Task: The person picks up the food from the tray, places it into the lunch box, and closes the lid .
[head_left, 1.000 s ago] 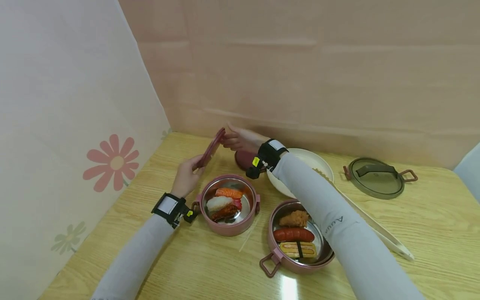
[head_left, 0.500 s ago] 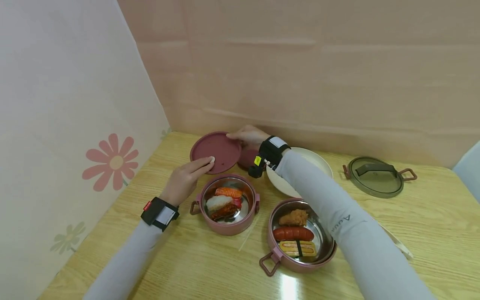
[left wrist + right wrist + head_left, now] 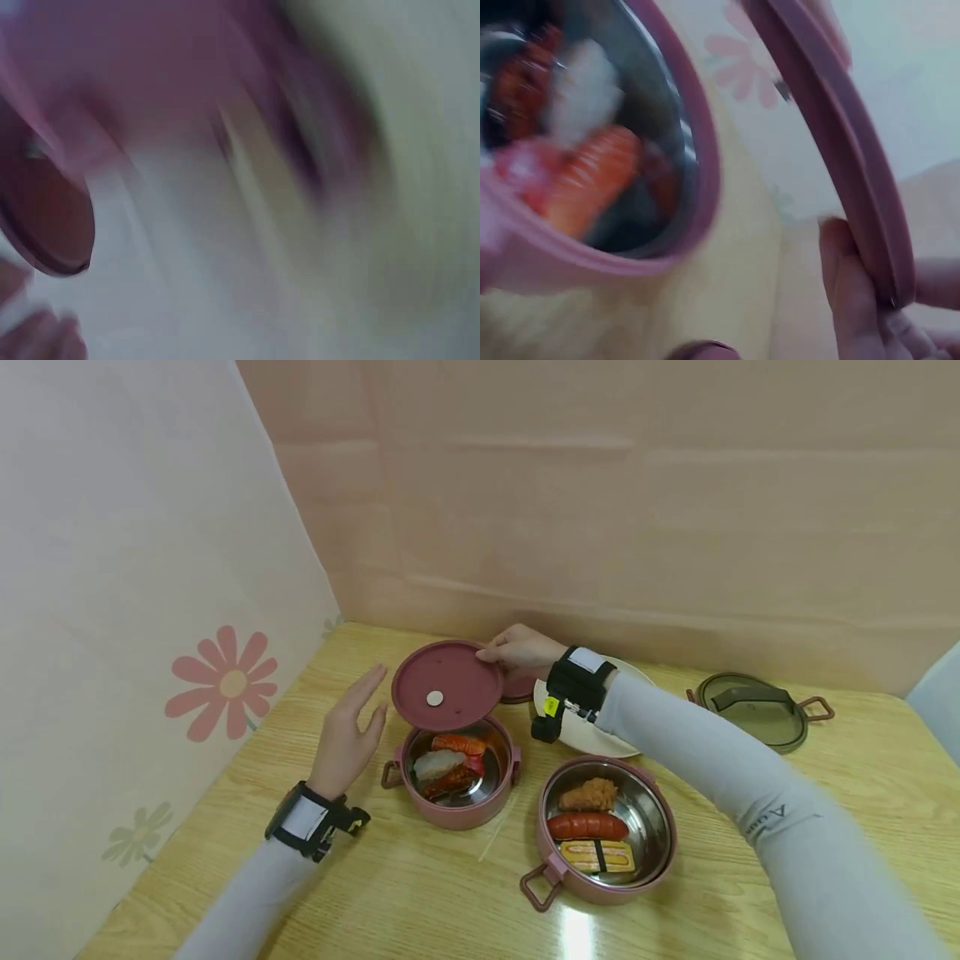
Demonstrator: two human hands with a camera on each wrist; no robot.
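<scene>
My right hand [image 3: 523, 650] pinches the rim of a round maroon lid [image 3: 450, 672] with a small white knob. The lid hangs tilted over the back of the left pink pot [image 3: 459, 818]; the right wrist view shows it edge-on beside the pot. Inside that pot lie an orange-topped sushi piece [image 3: 457, 745], white rice [image 3: 438, 765] and a brown glazed piece [image 3: 448, 782]. My left hand [image 3: 345, 735] is apart from the lid, to its left, with fingers extended and nothing in them. The left wrist view is mostly blurred.
A second pink pot [image 3: 551, 868] at the front right holds a fried chicken piece [image 3: 591, 795], a red sausage [image 3: 588, 827] and a yellow banded block [image 3: 597, 857]. Behind stand another maroon lid [image 3: 517, 687], a white plate [image 3: 592, 739] and a green glass lid [image 3: 750, 722].
The maroon lid has turned from edge-on to face-up, then come forward over the left pot. My left hand has let go of it and drawn back left; my right hand still holds it.
</scene>
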